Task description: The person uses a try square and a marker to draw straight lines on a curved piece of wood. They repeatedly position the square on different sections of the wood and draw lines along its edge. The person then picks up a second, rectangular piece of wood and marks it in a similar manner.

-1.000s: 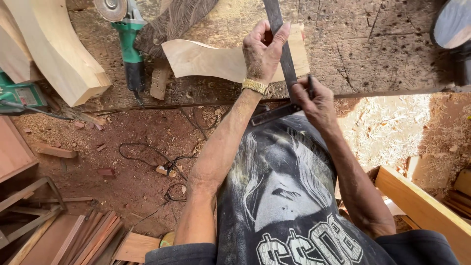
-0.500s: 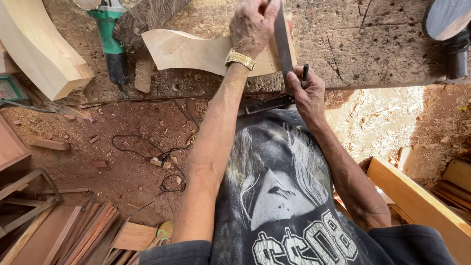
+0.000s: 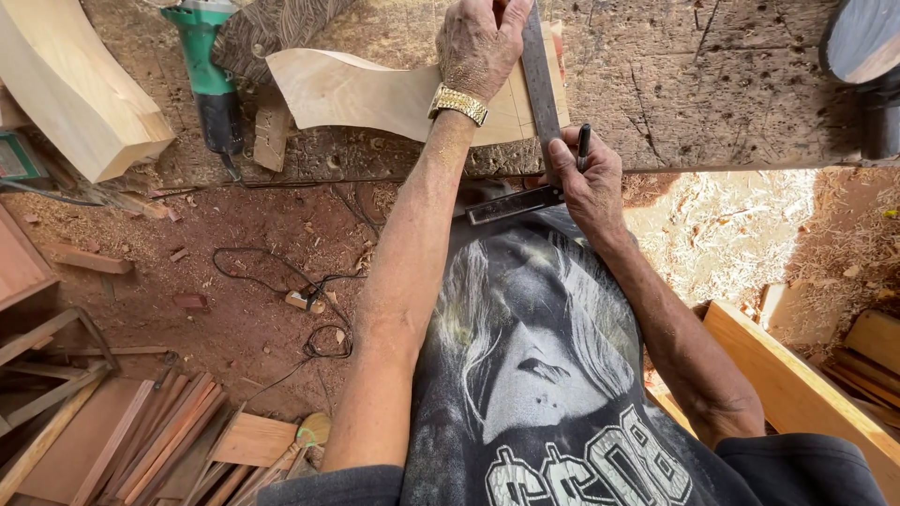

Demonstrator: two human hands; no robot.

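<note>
Notably, pale curved board (image 3: 375, 94) lies under steel square (image 3: 539, 80).

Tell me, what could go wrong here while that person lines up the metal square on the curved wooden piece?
The left hand alone presses the metal square onto the curved wooden piece, which shows no clamp; either might slip and spoil the line. The right hand has both the square's stock and a pen in its grip, so the pen could wander. The green angle grinder lies near, its cord trailing across the floor, a possible trip.
</note>
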